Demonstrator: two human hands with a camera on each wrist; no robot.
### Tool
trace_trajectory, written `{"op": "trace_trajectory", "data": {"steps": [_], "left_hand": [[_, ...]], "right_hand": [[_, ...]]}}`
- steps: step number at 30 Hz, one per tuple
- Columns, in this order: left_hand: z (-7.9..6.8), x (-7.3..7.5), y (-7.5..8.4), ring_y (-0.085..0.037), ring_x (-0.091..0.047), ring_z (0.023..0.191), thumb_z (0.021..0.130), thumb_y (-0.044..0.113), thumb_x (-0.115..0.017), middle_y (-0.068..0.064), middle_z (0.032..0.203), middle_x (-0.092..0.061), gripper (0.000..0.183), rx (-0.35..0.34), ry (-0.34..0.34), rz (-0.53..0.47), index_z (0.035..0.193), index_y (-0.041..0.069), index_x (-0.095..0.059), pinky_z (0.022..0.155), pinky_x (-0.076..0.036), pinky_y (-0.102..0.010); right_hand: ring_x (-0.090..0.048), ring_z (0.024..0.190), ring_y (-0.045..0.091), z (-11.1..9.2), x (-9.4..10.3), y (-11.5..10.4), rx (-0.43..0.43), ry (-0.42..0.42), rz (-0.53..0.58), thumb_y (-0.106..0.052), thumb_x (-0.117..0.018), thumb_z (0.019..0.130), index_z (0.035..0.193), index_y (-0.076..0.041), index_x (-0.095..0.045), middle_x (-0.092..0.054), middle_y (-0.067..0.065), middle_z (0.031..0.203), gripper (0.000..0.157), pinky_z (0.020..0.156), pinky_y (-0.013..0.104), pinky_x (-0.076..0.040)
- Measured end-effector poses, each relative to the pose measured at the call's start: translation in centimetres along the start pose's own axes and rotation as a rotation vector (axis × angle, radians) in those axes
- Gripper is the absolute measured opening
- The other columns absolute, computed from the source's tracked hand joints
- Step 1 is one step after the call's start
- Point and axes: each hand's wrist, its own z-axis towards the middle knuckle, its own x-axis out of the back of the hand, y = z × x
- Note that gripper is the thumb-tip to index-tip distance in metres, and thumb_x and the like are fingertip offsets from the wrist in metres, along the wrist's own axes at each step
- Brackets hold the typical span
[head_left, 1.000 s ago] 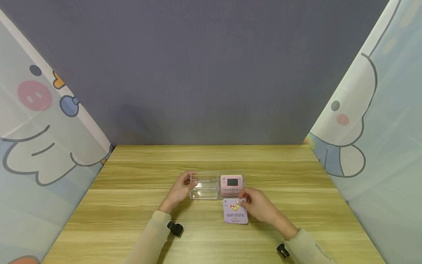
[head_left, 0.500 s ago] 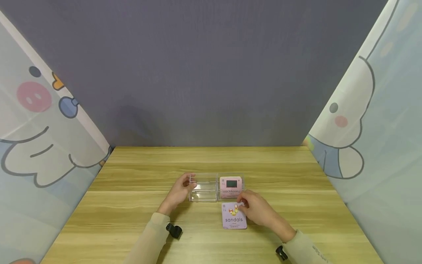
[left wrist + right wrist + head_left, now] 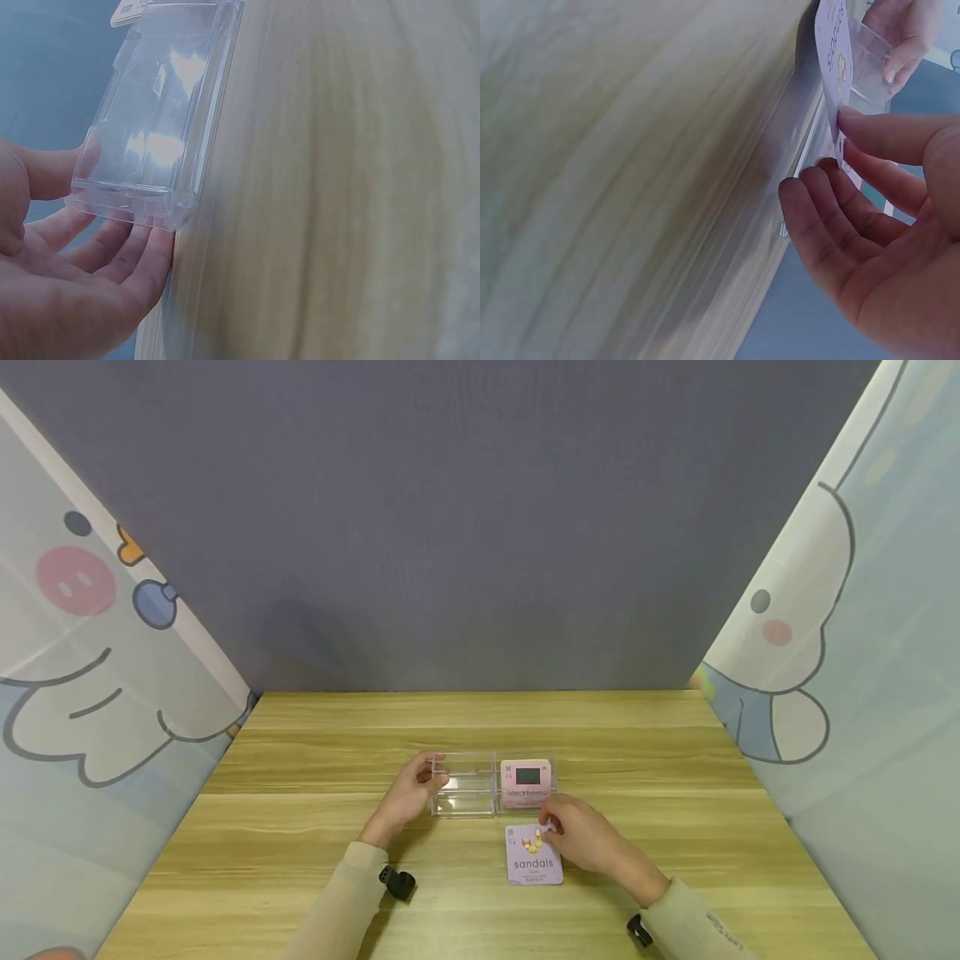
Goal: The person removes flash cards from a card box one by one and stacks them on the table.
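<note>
A clear plastic box point(image 3: 463, 783) with compartments lies near the middle of the table. My left hand point(image 3: 406, 793) grips its left end, the thumb on top and the fingers around the end wall in the left wrist view. In the box's right compartment stands a pink flash card point(image 3: 527, 783) printed "blackboard". My right hand point(image 3: 588, 833) pinches a lilac flash card point(image 3: 533, 857), printed "sandals", by its upper right edge between thumb and index finger. That card is held in front of the box, tilted up over the wood in the right wrist view point(image 3: 834, 64).
The wood-grain table point(image 3: 337, 727) runs back to a dark grey wall panel point(image 3: 480, 527). Cartoon-printed cloths hang at the left point(image 3: 150, 710) and right. Each sleeve has a black strap clip point(image 3: 397, 883) beside it.
My right hand has drawn the sandals card a little toward me, away from the box's front edge. The left hand keeps its grip on the box.
</note>
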Motion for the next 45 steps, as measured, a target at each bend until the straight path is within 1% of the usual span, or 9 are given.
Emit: {"op": "trace_trajectory", "data": {"steps": [7, 12, 16, 23, 26, 36, 45], "left_hand": [[0.01, 0.11, 0.15, -0.035, -0.058, 0.118, 0.100, 0.010, -0.064, -0.018, 0.126, -0.063, 0.042, 0.006, 0.003, -0.018, 0.141, 0.004, -0.054, 0.098, -0.048, -0.052], [0.06, 0.18, 0.10, -0.034, -0.058, 0.117, 0.100, 0.010, -0.064, -0.017, 0.125, -0.063, 0.042, 0.016, 0.005, -0.011, 0.141, 0.005, -0.054, 0.098, -0.049, -0.051], [0.09, 0.15, 0.01, -0.034, -0.059, 0.116, 0.100, 0.010, -0.064, -0.017, 0.124, -0.064, 0.041, 0.007, 0.004, 0.002, 0.140, 0.003, -0.055, 0.096, -0.050, -0.050], [0.08, 0.24, 0.13, -0.035, -0.056, 0.121, 0.102, 0.012, -0.063, -0.016, 0.128, -0.062, 0.043, 0.021, -0.010, 0.006, 0.143, 0.006, -0.053, 0.100, -0.047, -0.053], [0.07, 0.27, 0.24, -0.035, -0.056, 0.122, 0.102, 0.012, -0.063, -0.016, 0.129, -0.062, 0.043, 0.015, -0.012, 0.010, 0.143, 0.007, -0.053, 0.101, -0.047, -0.054], [0.08, 0.25, 0.18, -0.034, -0.056, 0.121, 0.101, 0.012, -0.063, -0.013, 0.127, -0.062, 0.042, 0.021, -0.010, 0.012, 0.142, 0.007, -0.054, 0.100, -0.047, -0.053], [0.05, 0.14, 0.11, -0.034, -0.056, 0.121, 0.101, 0.012, -0.063, -0.014, 0.127, -0.062, 0.041, 0.021, -0.008, 0.010, 0.141, 0.007, -0.054, 0.100, -0.047, -0.053]], "right_hand": [[-0.049, 0.073, 0.008, 0.10, -0.22, -0.02, -0.017, -0.025, -0.038, -0.004, -0.077, 0.086, 0.093, -0.011, -0.067, -0.053, -0.008, 0.082, 0.013, 0.063, 0.025, -0.045], [-0.049, 0.074, 0.008, 0.16, -0.34, 0.02, -0.016, -0.055, -0.044, -0.005, -0.077, 0.087, 0.094, -0.011, -0.067, -0.055, -0.007, 0.084, 0.013, 0.064, 0.026, -0.045], [-0.049, 0.074, 0.009, 0.17, -0.40, 0.01, -0.015, -0.073, -0.047, -0.006, -0.077, 0.087, 0.093, -0.011, -0.066, -0.054, -0.007, 0.085, 0.013, 0.063, 0.026, -0.044], [-0.048, 0.073, 0.009, 0.34, -0.45, 0.13, -0.023, -0.081, -0.059, -0.006, -0.077, 0.087, 0.090, -0.012, -0.065, -0.053, -0.007, 0.083, 0.014, 0.061, 0.026, -0.043], [-0.048, 0.072, 0.009, 0.44, -0.46, 0.14, -0.027, -0.088, -0.062, -0.006, -0.078, 0.086, 0.089, -0.012, -0.064, -0.053, -0.007, 0.081, 0.016, 0.060, 0.026, -0.042], [-0.047, 0.071, 0.011, 0.50, -0.40, 0.00, -0.040, -0.099, -0.068, -0.006, -0.078, 0.085, 0.087, -0.013, -0.062, -0.051, -0.006, 0.080, 0.018, 0.060, 0.027, -0.041], [-0.047, 0.071, 0.010, 0.19, 0.12, -0.20, -0.025, -0.093, -0.063, -0.006, -0.075, 0.087, 0.089, -0.013, -0.064, -0.050, -0.008, 0.079, 0.013, 0.061, 0.027, -0.041]]}}
